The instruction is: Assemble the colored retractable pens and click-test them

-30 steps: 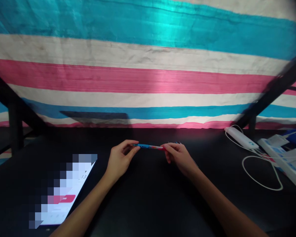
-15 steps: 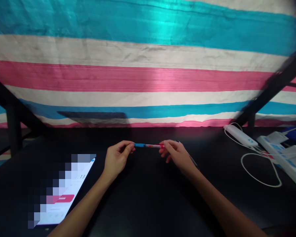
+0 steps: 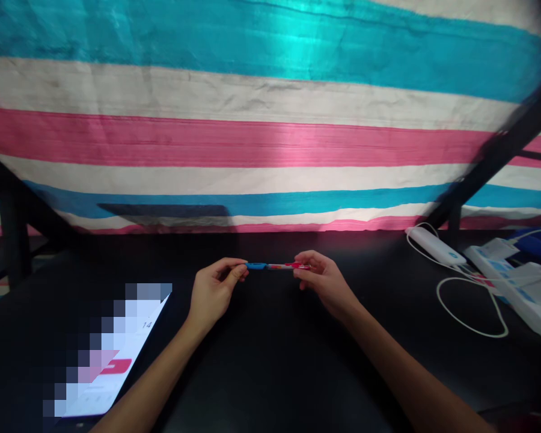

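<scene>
A thin pen [image 3: 273, 266] with a blue end on the left and a red end on the right is held level above a black table [image 3: 270, 361]. My left hand [image 3: 215, 291] pinches the blue end between thumb and fingers. My right hand [image 3: 323, 280] pinches the red end, its fingers curled round it. Both hands hover near the middle of the table, close to its far edge.
A lit tablet [image 3: 110, 355] lies at the front left. At the right are a white power bank [image 3: 435, 246], a looped white cable [image 3: 471, 300] and a white power strip [image 3: 518, 282]. A striped cloth [image 3: 270, 120] hangs behind, with dark frame bars at both sides.
The hands have drawn a little closer together along the pen. A dark object that showed behind my right hand earlier is out of sight now.
</scene>
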`<action>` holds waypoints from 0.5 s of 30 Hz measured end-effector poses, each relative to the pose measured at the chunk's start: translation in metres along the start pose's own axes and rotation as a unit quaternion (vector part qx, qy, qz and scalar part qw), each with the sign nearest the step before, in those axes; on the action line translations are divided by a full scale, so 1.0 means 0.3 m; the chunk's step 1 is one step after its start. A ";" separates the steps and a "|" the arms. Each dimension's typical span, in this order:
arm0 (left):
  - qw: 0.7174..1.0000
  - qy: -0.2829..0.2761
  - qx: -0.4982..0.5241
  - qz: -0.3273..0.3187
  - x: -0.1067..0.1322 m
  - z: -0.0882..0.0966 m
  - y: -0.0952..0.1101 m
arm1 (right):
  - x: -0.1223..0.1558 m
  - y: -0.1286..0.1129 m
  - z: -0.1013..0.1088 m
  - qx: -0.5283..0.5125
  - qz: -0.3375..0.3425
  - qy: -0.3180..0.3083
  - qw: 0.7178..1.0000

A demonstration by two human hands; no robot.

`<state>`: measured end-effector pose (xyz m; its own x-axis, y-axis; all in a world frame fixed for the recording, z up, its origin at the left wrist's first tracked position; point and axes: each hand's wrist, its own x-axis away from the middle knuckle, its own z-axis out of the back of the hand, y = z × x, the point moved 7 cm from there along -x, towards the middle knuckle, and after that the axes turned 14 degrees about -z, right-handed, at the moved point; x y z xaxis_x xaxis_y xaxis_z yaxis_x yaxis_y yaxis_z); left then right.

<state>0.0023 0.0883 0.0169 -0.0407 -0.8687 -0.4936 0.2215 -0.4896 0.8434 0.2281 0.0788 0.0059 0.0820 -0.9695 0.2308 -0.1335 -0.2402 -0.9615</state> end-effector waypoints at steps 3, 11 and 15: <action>1.000 0.000 0.003 -0.003 -0.002 0.000 0.001 | -0.007 0.017 0.009 -0.010 -0.034 0.008 0.999; 1.000 0.004 0.013 -0.001 -0.001 -0.002 -0.011 | -0.003 0.008 0.002 -0.027 -0.003 0.002 1.000; 1.000 0.006 0.027 0.008 0.000 -0.003 -0.015 | -0.004 0.021 -0.006 -0.045 -0.043 -0.009 0.998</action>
<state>0.0021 0.0906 0.0130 -0.0252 -0.8754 -0.4827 0.1690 -0.4797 0.8610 0.2253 0.0785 -0.0001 0.1146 -0.9443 0.3084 -0.2143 -0.3266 -0.9206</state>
